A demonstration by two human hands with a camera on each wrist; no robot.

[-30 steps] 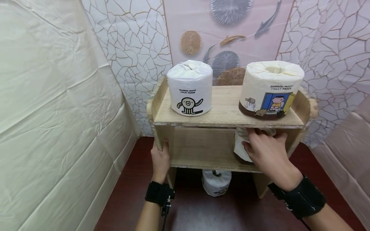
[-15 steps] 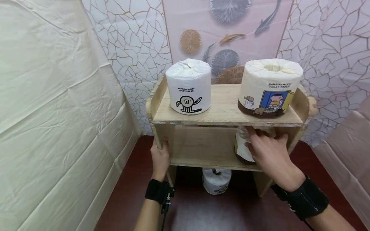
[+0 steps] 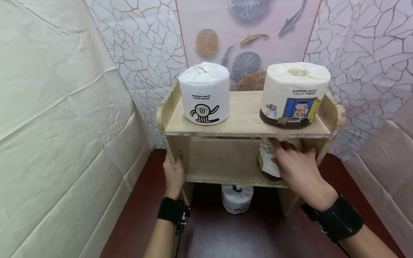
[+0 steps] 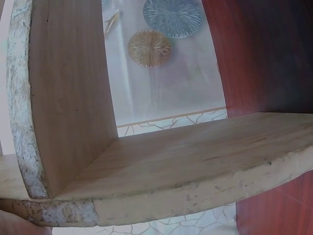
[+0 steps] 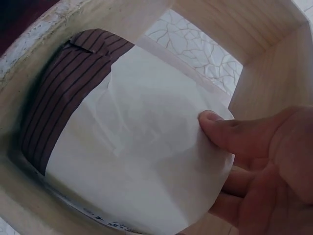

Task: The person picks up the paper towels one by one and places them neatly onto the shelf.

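Note:
A small wooden shelf unit (image 3: 222, 157) stands ahead. My left hand (image 3: 174, 173) holds its left side panel, thumb on the inner face; in the left wrist view only a bit of that hand (image 4: 19, 226) shows beside the panel (image 4: 195, 166). On the middle board, at the right, sits a wrapped toilet paper roll (image 3: 268, 163) with a brown lower band. My right hand (image 3: 298, 170) grips this roll near its top. In the right wrist view the thumb presses the white wrapper (image 5: 146, 132) and the other fingers go behind, partly hidden.
Two wrapped toilet paper rolls stand on the top board: one with a cartoon creature (image 3: 204, 95) at left, one with a coloured picture (image 3: 294, 95) at right. Another roll (image 3: 237, 200) stands under the middle board on the dark red surface (image 3: 219, 236). Pale padded walls flank both sides.
The roll in my right hand has turned a little and shifted slightly right, showing more yellow print at its left edge. My left hand stays on the panel. The head view has shifted slightly.

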